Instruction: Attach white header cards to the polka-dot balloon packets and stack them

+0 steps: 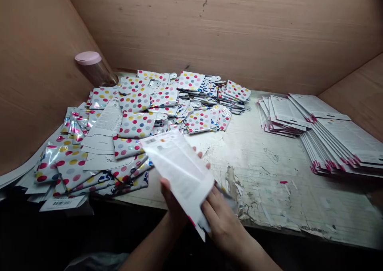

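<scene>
Slanting across the front of the table is a white printed cardboard sleeve with a barcode at its upper left corner and a pink lower edge. My left hand is closed around it from beneath, thumb at the near edge and fingertips showing past the far edge. At the sleeve's lower right end, the fingers of my right hand are bent in against the opening. Part of a shiny dotted packet shows just beyond these fingers; most of it is hidden by the hand and sleeve.
Polka-dot packets lie heaped at left and centre, with loose printed cards among them. A pink-lidded jar leans in the left corner. Stacked white sleeves stand at right. Wooden panels enclose the worn tabletop.
</scene>
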`<act>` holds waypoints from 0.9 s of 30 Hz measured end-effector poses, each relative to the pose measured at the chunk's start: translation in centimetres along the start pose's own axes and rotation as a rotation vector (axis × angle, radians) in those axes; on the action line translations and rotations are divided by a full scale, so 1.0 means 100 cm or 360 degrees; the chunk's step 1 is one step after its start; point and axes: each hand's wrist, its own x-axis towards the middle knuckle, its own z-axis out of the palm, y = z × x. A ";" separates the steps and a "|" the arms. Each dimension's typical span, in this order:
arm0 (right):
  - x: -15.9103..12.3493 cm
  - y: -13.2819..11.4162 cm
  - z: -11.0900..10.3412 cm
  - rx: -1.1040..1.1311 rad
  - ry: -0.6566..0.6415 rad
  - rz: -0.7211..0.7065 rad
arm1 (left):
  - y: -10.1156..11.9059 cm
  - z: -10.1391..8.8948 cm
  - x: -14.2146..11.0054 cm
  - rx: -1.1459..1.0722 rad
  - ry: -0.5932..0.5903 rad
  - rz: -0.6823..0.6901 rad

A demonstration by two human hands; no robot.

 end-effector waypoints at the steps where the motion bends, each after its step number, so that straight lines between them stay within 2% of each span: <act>1: 0.005 0.001 0.008 0.0043 -0.0023 0.0081 | -0.011 0.000 -0.003 -0.0032 -0.0036 0.0009; 3: 0.015 -0.002 0.017 0.0112 -0.0093 0.0226 | -0.028 -0.004 -0.007 -0.0112 -0.0103 -0.0115; 5: 0.016 -0.009 0.012 0.0117 -0.0160 0.0321 | -0.031 -0.012 -0.007 -0.0180 -0.0077 -0.0250; 7: 0.006 -0.014 -0.004 0.0139 -0.0251 0.0280 | -0.023 -0.023 -0.001 -0.0143 0.0078 -0.0260; 9: -0.011 -0.010 -0.018 0.0221 -0.0310 0.0221 | -0.011 -0.034 0.007 0.0096 0.0287 -0.0173; 11: -0.025 0.002 -0.022 0.0287 -0.0184 0.0302 | -0.005 -0.042 0.013 0.0425 0.0424 -0.0006; 14: -0.034 0.027 -0.013 0.0210 0.0117 0.0540 | -0.006 -0.044 0.018 0.0681 0.0438 0.0208; 17: -0.035 0.041 -0.006 0.0122 0.0172 0.0423 | -0.005 -0.041 0.017 0.0607 0.0468 0.0175; 20: -0.032 0.037 -0.007 0.0105 0.0156 0.0140 | -0.001 -0.043 0.014 0.0275 0.0325 -0.0165; 23: -0.028 0.026 -0.001 0.0164 0.0281 -0.0094 | -0.008 -0.050 0.010 -0.0007 -0.0043 -0.0495; 25: -0.025 0.020 0.006 0.0225 0.0350 -0.0135 | -0.017 -0.054 0.009 -0.0034 -0.0220 -0.0531; 27: -0.023 0.017 0.010 0.0258 0.0287 -0.0122 | -0.021 -0.055 0.011 -0.0017 -0.0266 -0.0500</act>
